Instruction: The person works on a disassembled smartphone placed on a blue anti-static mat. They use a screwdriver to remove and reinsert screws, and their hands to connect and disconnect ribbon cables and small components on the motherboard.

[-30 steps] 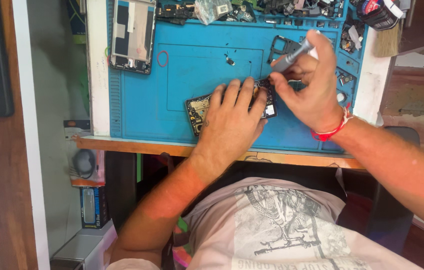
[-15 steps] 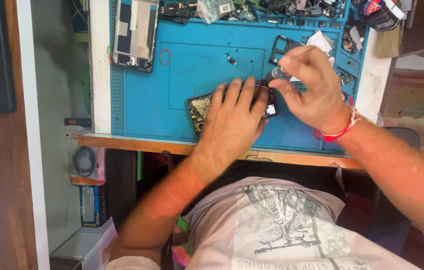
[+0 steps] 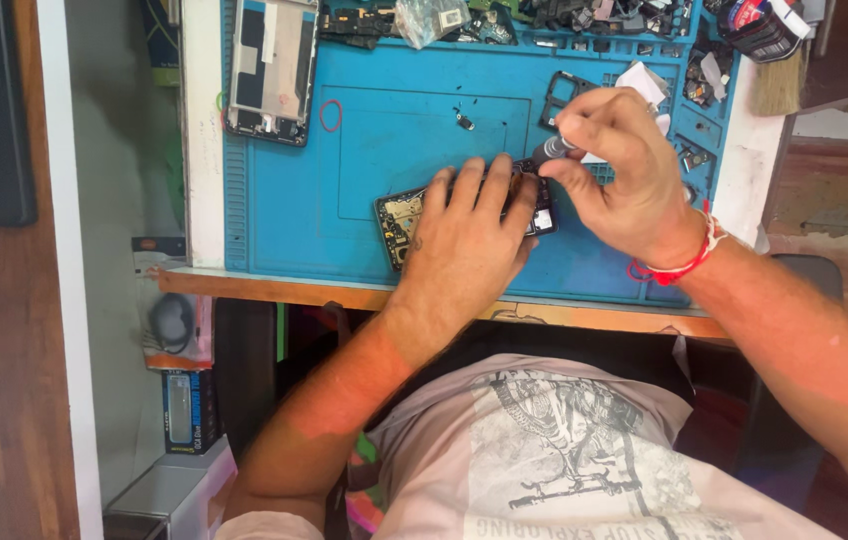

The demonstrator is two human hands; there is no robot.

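Note:
An opened phone body (image 3: 399,217) with bare circuitry lies on the blue work mat (image 3: 294,220). My left hand (image 3: 469,235) rests flat on it, fingers spread, pressing it down. My right hand (image 3: 619,170) grips a small grey screwdriver (image 3: 551,150) whose tip points down at the phone's right end, just past my left fingertips. A red thread band circles my right wrist.
A second opened phone frame (image 3: 271,68) lies at the mat's far left. A black camera bezel (image 3: 566,92), a white scrap (image 3: 641,80), a tiny loose part (image 3: 464,120) and several parts along the top tray (image 3: 504,20) crowd the back. A brush (image 3: 774,85) sits far right.
My right hand has lowered and turned the screwdriver from a raised slant down onto the phone's right end. My left hand has stayed on the phone.

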